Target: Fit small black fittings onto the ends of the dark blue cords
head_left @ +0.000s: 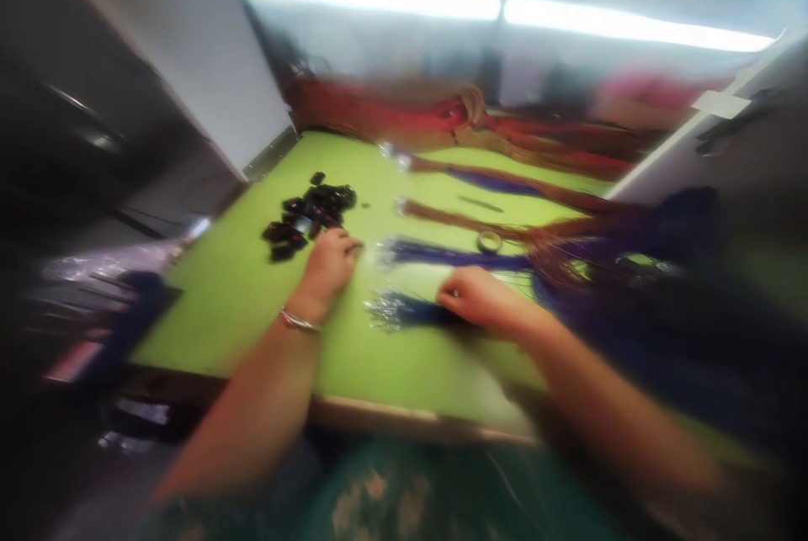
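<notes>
Beside a pile of small black plastic connector housings (pixel 316 217), my left hand (pixel 329 263) has its thumb and fingers pinched together. A small dark piece seems to show at its fingertips, too blurred to name. My right hand (pixel 486 297) is closed at the nearest bundle of blue wires (pixel 420 311), its curled fingers on the wires. Shiny metal terminals (pixel 386 310) tip the left ends of that bundle. Just behind lies a second blue wire bundle (pixel 435 255), also with silvery ends.
Brown wire bundles (pixel 448 217) lie farther back on the green tabletop (pixel 372 364). A roll of tape (pixel 489 242) sits among the wires. Red and brown wires (pixel 404 112) are heaped at the back. Upright panels (pixel 183 45) flank the table, and dark blue wires (pixel 662 289) spread at right.
</notes>
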`<state>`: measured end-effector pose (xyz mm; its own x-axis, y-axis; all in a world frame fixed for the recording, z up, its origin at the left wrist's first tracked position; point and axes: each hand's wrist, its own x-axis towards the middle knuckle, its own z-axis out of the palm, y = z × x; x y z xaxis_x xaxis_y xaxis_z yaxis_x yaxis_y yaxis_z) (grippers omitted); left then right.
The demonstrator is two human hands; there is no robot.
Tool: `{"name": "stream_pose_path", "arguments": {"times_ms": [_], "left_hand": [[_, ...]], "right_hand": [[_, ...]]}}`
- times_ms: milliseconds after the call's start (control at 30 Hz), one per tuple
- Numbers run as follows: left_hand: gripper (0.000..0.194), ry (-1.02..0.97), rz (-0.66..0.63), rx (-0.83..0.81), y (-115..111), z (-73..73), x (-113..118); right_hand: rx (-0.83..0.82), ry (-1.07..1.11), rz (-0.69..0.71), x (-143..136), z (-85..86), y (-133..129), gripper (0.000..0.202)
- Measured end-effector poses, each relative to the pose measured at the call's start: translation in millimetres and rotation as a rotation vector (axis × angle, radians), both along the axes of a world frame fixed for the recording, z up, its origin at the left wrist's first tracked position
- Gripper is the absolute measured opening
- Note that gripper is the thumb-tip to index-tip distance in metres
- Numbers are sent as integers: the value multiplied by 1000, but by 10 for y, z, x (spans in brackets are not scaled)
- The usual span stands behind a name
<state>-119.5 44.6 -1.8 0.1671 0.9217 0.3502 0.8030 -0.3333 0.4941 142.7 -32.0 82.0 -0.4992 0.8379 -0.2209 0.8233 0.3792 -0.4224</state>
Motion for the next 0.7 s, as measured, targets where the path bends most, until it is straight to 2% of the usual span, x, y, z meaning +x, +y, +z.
{"name": "stream_pose_path", "arguments": {"times_ms": [100,200,300,400,467,533,600,700], "left_hand": [[21,-55,0,6,12,-15,9],[21,-113,16,-4,10,-7,-13],[21,-215,48,-11,-61,97,-15],[23,-521,39,-7,-246,286,135],[30,-775,-75,-128,-418,395,330],[38,-966,-150,-296,-583,440,538],[38,-1052,-144,-386,-691,409,694],[40,-1096,-122,-461,-710,269,788]], "right_hand": [[28,-1,-72,-136,-17,85,19],[60,-103,-94,-294,-97,118,18],[99,-180,-143,-421,-216,89,22],[72,-196,-191,-507,-325,52,25],[42,-178,-214,-546,-369,43,26],[9,-144,-224,-564,-385,43,26],[-10,-95,-237,-556,-383,43,26],[4,-5,-283,-498,-378,29,27]]}}
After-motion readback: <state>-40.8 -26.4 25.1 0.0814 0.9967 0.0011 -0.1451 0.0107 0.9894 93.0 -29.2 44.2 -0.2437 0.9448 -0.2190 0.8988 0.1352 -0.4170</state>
